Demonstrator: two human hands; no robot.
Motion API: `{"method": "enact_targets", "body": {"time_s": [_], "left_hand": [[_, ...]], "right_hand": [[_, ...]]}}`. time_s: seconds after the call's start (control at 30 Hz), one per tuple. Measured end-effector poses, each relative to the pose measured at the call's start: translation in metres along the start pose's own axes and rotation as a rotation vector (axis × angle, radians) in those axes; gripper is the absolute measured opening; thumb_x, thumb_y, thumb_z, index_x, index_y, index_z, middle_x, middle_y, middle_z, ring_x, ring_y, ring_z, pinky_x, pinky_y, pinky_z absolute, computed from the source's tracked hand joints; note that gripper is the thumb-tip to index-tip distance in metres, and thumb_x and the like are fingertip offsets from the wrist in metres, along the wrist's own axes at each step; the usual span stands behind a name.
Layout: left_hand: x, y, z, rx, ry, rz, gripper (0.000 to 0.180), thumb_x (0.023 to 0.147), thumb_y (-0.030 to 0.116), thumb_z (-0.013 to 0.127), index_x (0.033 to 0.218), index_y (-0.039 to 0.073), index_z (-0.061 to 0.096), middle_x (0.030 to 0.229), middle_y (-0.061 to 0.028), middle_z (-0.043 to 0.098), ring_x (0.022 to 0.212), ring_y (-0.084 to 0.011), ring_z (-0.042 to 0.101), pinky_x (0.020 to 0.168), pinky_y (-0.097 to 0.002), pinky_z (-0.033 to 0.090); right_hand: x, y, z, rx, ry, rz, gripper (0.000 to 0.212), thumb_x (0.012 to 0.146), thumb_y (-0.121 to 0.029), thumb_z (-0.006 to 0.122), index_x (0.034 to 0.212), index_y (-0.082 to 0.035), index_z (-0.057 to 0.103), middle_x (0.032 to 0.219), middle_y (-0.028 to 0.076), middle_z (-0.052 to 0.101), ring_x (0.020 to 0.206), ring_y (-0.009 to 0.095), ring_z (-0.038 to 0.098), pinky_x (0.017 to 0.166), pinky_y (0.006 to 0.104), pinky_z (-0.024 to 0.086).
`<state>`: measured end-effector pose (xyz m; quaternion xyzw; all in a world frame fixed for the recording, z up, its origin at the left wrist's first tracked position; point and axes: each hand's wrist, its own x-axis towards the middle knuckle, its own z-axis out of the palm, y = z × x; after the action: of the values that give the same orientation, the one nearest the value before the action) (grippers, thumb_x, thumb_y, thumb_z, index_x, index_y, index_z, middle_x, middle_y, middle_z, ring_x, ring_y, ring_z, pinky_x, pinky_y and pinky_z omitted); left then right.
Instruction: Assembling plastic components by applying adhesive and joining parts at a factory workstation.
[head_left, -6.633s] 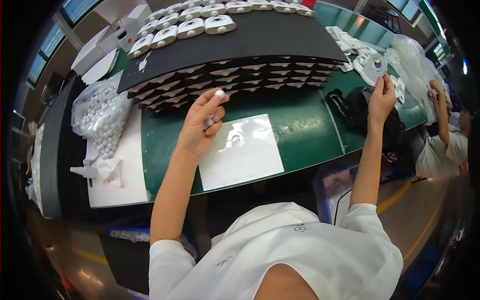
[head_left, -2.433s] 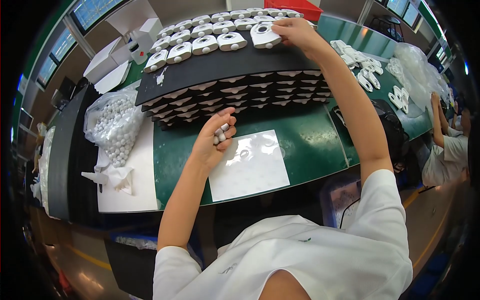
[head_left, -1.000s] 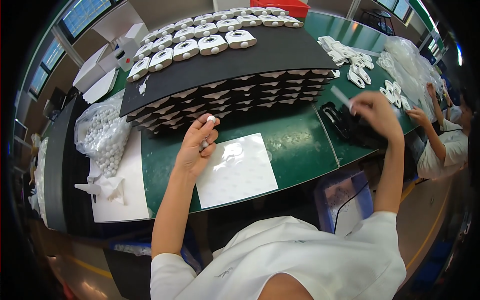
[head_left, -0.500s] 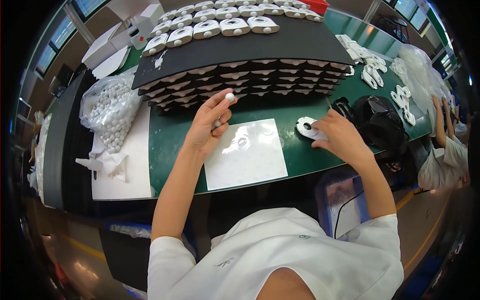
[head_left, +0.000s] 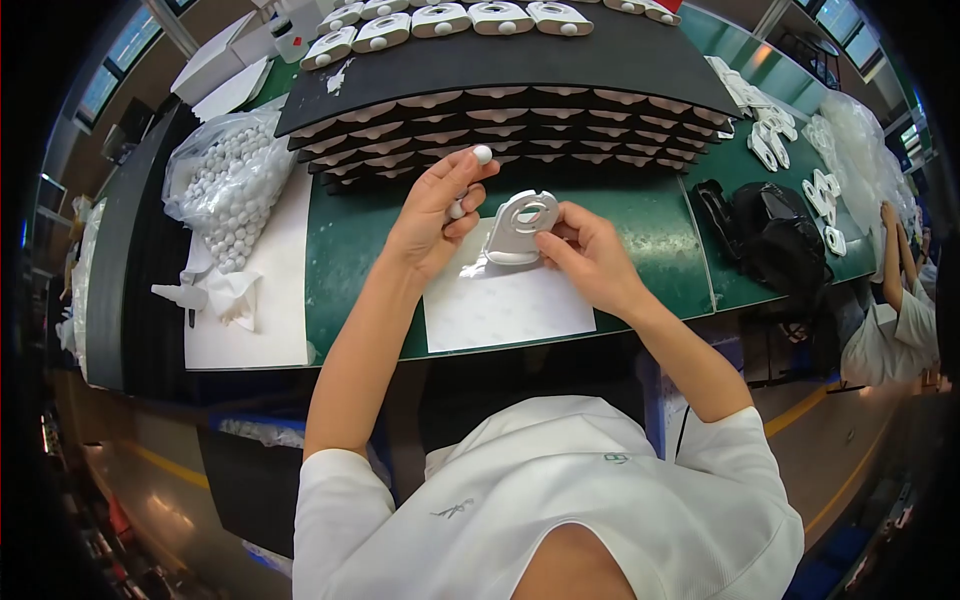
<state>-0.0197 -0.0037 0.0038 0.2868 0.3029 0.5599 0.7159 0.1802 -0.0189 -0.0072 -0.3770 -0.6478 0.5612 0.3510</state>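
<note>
My left hand (head_left: 436,208) is closed, with a small white ball (head_left: 482,154) pinched at its fingertips. Another white ball (head_left: 456,210) shows lower down among the curled fingers. In my right hand (head_left: 592,258) is a white plastic housing (head_left: 521,228) with a round hole, gripped by one edge between thumb and fingers and tilted up. It is held above a white sheet (head_left: 500,318), just right of my left hand. Part of the sheet is hidden behind the housing and hands.
Stacked black boards (head_left: 520,75) with rows of white housings stand at the back. A clear bag of white balls (head_left: 228,190) lies left, near crumpled tissue (head_left: 232,300). A black bag (head_left: 770,235) and loose white parts (head_left: 775,135) lie right. Another person's arm (head_left: 893,245) shows far right.
My right hand has lifted the white housing off the green table and brought it left, over the sheet. My left hand keeps its balls and has shifted slightly right and up.
</note>
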Motion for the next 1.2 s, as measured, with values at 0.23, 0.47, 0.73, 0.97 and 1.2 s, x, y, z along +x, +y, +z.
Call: {"method": "enact_targets", "body": {"time_s": [0.23, 0.47, 0.73, 0.97, 1.2], "left_hand": [[0.0, -0.002, -0.003, 0.018, -0.03, 0.02, 0.028, 0.083, 0.011, 0.059, 0.11, 0.009, 0.053, 0.096, -0.0031, 0.056, 0.057, -0.0023, 0.036, 0.037, -0.0133, 0.021], [-0.001, -0.001, -0.003, -0.019, -0.031, 0.011, 0.032, 0.083, 0.008, 0.057, 0.115, 0.008, 0.052, 0.096, -0.0036, 0.055, 0.058, -0.0024, 0.037, 0.037, -0.0135, 0.022], [0.001, -0.002, -0.005, -0.042, -0.125, 0.001, 0.036, 0.084, 0.009, 0.055, 0.12, 0.005, 0.047, 0.099, -0.0044, 0.054, 0.06, -0.0028, 0.038, 0.037, -0.0131, 0.024], [-0.002, -0.003, 0.007, 0.136, -0.079, 0.008, 0.028, 0.085, 0.011, 0.056, 0.112, 0.005, 0.052, 0.094, -0.0025, 0.056, 0.058, -0.0023, 0.038, 0.038, -0.0131, 0.023], [-0.009, -0.007, 0.018, 0.474, -0.007, 0.077, 0.023, 0.073, 0.008, 0.069, 0.095, 0.007, 0.063, 0.073, 0.0055, 0.053, 0.054, -0.0008, 0.036, 0.043, -0.0163, 0.025]], "right_hand": [[0.0, 0.006, 0.008, -0.209, 0.018, -0.083, 0.013, 0.087, -0.007, 0.052, 0.098, -0.001, 0.052, 0.083, 0.003, 0.058, 0.073, 0.008, 0.053, 0.067, 0.0216, 0.044], [-0.001, 0.009, 0.008, -0.128, 0.06, -0.094, 0.012, 0.087, -0.006, 0.052, 0.097, -0.001, 0.052, 0.083, 0.005, 0.058, 0.074, 0.009, 0.053, 0.066, 0.0215, 0.043], [-0.002, 0.004, 0.016, -0.543, 0.051, -0.364, 0.01, 0.085, -0.003, 0.052, 0.095, -0.002, 0.052, 0.078, 0.004, 0.053, 0.065, 0.011, 0.048, 0.058, 0.0253, 0.04], [0.005, 0.008, -0.002, 0.366, 0.086, -0.116, 0.018, 0.091, -0.015, 0.048, 0.106, -0.005, 0.048, 0.094, 0.003, 0.055, 0.084, 0.011, 0.052, 0.077, 0.0251, 0.042], [0.006, 0.005, -0.01, 0.805, 0.11, 0.046, 0.022, 0.092, -0.021, 0.047, 0.111, -0.01, 0.047, 0.104, 0.001, 0.052, 0.094, 0.01, 0.049, 0.081, 0.0284, 0.041]]}}
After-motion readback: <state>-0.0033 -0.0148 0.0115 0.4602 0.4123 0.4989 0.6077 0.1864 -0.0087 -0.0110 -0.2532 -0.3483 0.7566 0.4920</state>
